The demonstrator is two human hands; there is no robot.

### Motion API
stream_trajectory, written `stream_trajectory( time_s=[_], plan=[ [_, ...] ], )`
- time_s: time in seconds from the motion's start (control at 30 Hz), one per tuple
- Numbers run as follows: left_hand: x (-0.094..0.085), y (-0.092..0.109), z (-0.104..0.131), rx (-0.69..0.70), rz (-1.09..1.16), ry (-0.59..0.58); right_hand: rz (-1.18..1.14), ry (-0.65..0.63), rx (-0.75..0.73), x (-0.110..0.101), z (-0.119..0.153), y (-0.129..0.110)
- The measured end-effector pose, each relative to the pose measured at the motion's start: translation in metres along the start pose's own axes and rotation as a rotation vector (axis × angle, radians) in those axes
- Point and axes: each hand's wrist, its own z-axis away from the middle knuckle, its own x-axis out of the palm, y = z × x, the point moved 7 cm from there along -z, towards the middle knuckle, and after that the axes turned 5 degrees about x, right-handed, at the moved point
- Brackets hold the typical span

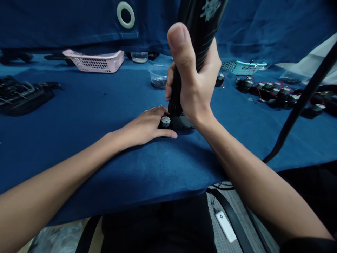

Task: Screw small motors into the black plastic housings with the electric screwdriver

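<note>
Gripping a thick black tool (198, 31) in the right hand (195, 82), with fingers wrapped round the shaft and thumb pointing up along it. Leaning a little, lower end down just beside the left hand (149, 126), upper end past the top edge of view. Holding a black part (182, 122) flat on the blue cloth (105, 95) with that left hand, fingers over the far side, thumb stretched straight along the near side, with a silver cylinder (165, 121) showing in the gap between. Partly hidden, that same part, behind the right wrist and under the tool; cannot tell about contact between tool tip and part. Just beyond the right hand's fingers, to see on the cloth: a clear round tub (154, 71) with small dark grains inside. Farther off, beyond the left hand: a pink basket (94, 64) and, just beside it, a smaller clear container (139, 56). Well to the left of the left hand: a dark heap (26, 96). Beyond the right hand and to its right: a turquoise basket (240, 68), then nearer, a cluster of wired parts (286, 96), black with silver cylinders and red leads. Above and behind both hands: a hanging blue curtain (79, 21).
</note>
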Motion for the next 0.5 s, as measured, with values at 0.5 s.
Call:
stream_trajectory(
  time_s=[0.5],
  plan=[
    [-0.0008, -0.0002, -0.0007, -0.006, 0.000, 0.012, 0.013, 0.032, 0.051, -0.0013, 0.0009, -0.0014]
  ],
)
